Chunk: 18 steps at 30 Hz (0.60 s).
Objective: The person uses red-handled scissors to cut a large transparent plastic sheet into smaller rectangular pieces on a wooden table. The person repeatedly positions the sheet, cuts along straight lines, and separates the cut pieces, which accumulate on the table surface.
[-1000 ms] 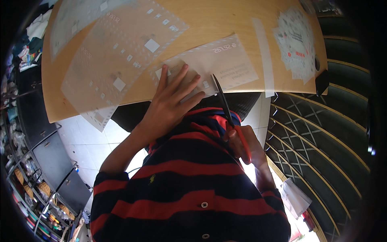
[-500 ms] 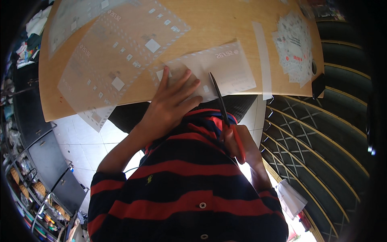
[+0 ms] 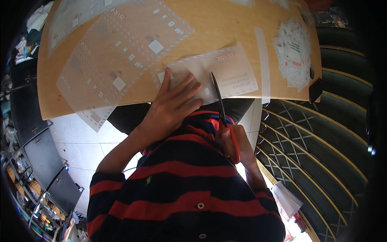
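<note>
My left hand (image 3: 171,105) lies with its fingers spread on a translucent printed sheet (image 3: 238,66), pressing it to the table by the near edge. In my right hand (image 3: 230,141) is a pair of scissors (image 3: 217,92) with black blades and red handles, pointing away from me. The blades lie along the sheet, right of my left fingers, and look nearly closed. Whether the lower blade is beneath the sheet I cannot tell. A larger translucent sheet (image 3: 133,40) with printed rows lies to the left, one corner hanging over the near edge.
The wooden table (image 3: 193,24) bears a pale strip (image 3: 263,64) at right and a pile of cut printed pieces (image 3: 294,52) beyond it. Another sheet (image 3: 64,24) lies far left. Dark cabinets (image 3: 46,157) stand at left, a folding metal gate (image 3: 310,133) at right.
The view has shifted slightly. The scissors' handles have swung a little to the left with my right hand, and the blades look more upright. My left hand stays on the sheet.
</note>
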Each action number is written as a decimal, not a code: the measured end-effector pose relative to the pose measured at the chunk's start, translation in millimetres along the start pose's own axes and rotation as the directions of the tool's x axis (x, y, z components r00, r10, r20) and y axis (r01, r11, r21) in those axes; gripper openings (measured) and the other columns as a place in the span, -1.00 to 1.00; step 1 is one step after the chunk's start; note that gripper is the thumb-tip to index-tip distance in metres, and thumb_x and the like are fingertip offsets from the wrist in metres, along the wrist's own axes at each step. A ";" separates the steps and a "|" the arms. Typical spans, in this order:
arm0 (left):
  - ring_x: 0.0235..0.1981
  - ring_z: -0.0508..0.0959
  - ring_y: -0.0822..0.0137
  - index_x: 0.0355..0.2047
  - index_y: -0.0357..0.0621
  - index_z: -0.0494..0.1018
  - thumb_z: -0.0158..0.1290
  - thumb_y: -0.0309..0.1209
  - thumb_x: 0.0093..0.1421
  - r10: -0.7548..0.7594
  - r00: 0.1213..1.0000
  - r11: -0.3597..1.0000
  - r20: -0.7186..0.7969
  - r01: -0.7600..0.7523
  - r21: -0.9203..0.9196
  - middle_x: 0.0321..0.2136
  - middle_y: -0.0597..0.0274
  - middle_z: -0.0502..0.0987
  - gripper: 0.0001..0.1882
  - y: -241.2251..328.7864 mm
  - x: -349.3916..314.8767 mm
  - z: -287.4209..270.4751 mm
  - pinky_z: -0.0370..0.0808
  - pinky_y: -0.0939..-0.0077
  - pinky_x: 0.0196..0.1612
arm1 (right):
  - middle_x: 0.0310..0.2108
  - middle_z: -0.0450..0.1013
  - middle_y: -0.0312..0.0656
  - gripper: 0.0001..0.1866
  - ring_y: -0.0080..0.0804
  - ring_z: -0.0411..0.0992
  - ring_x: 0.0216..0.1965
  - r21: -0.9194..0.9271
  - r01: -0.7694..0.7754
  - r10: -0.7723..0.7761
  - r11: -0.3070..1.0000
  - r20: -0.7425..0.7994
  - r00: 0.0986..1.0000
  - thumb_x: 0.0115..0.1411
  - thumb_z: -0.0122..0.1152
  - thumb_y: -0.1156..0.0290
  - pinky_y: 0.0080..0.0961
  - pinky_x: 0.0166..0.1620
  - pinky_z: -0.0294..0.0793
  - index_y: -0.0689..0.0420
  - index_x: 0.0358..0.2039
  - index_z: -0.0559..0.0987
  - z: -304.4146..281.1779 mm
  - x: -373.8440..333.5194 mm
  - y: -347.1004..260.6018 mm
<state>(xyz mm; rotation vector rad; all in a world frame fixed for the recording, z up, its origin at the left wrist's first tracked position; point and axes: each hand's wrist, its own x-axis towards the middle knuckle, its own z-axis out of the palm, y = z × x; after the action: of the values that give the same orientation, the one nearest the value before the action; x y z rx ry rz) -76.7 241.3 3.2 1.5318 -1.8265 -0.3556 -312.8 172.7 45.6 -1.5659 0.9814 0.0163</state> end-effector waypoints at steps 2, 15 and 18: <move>0.26 0.35 0.07 -0.24 -0.08 0.57 0.10 -0.70 -0.03 0.001 1.000 1.000 0.003 -0.001 -0.001 0.07 0.16 0.50 -0.66 0.2 -0.1 -0.6 -0.03 -0.35 0.35 | -0.87 0.24 -0.32 -0.33 -0.59 0.28 -0.84 -0.028 0.036 -0.036 0.999 -0.010 0.999 0.40 -0.17 -0.06 -0.62 -0.73 0.20 0.32 -0.56 0.50 -0.4 2.5 1.6; 0.22 0.40 0.08 -0.26 -0.08 0.58 0.10 -0.67 0.00 0.001 1.000 0.999 -0.013 -0.002 -0.035 0.01 0.15 0.55 -0.71 -0.8 0.3 -1.3 -0.06 -0.34 0.35 | -0.80 0.27 -0.35 -0.26 -0.63 0.27 -0.79 -0.021 0.037 -0.037 0.999 -0.022 0.999 0.30 -0.11 -0.24 -0.62 -0.69 0.19 0.30 -0.50 0.53 -1.3 7.3 11.8; 0.21 0.40 0.08 -0.26 -0.08 0.57 0.11 -0.65 0.03 0.019 1.000 0.999 -0.013 -0.019 -0.047 -0.01 0.14 0.56 -0.74 -0.8 0.0 -0.9 -0.06 -0.33 0.36 | -0.80 0.23 -0.37 -0.19 -0.64 0.25 -0.78 0.033 0.063 -0.063 0.998 0.002 0.998 0.27 -0.18 -0.35 -0.64 -0.68 0.17 0.31 -0.43 0.52 -2.1 9.0 5.5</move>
<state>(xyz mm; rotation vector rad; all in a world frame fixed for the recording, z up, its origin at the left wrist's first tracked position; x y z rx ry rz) -75.4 241.3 3.3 1.4806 -1.8092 -0.3769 -311.3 166.4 37.0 -1.5655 0.9254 -0.0406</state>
